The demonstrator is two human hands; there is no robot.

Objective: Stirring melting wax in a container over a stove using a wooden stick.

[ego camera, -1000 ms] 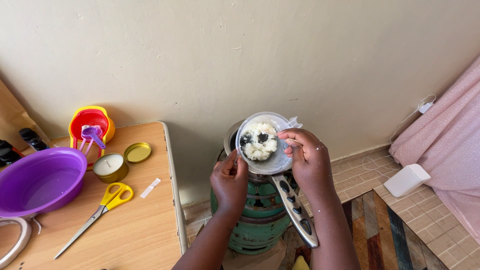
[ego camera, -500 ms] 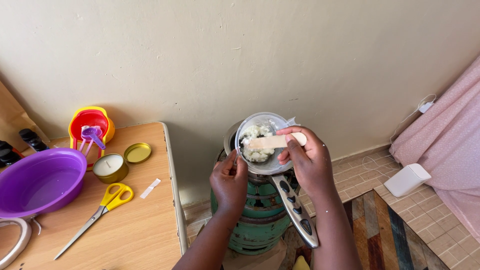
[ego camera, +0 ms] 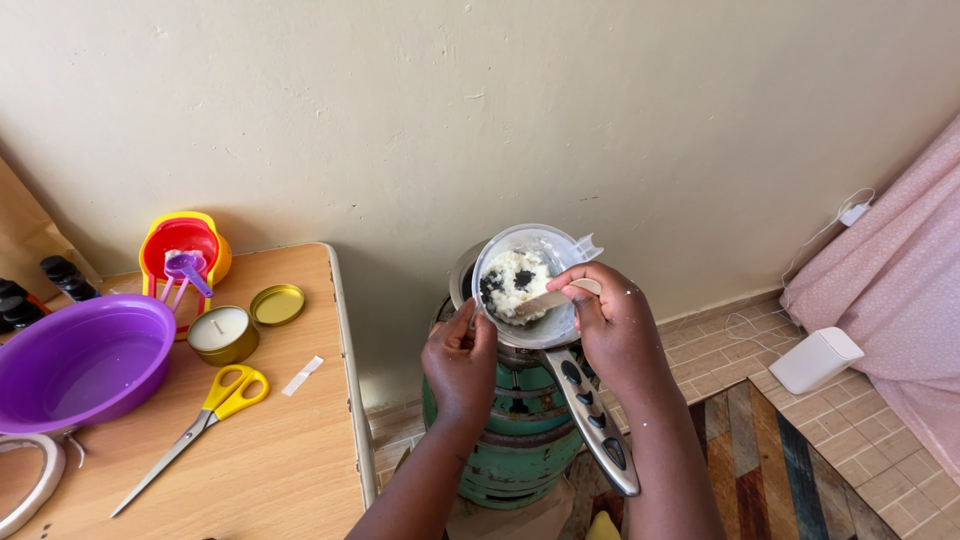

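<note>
Now | left hand grips cup rim, cup tilted over green stove right of counter | right hand pinches stick in white lumps

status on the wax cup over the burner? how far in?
Done: the clear cup sits in the pot on the green gas cylinder. In hand: left hand steadies the cup's rim; right hand works a wooden stick through white lumps that look largely solid. Left: lumps not yet liquid. The candle tin on the table is already filled.
</note>
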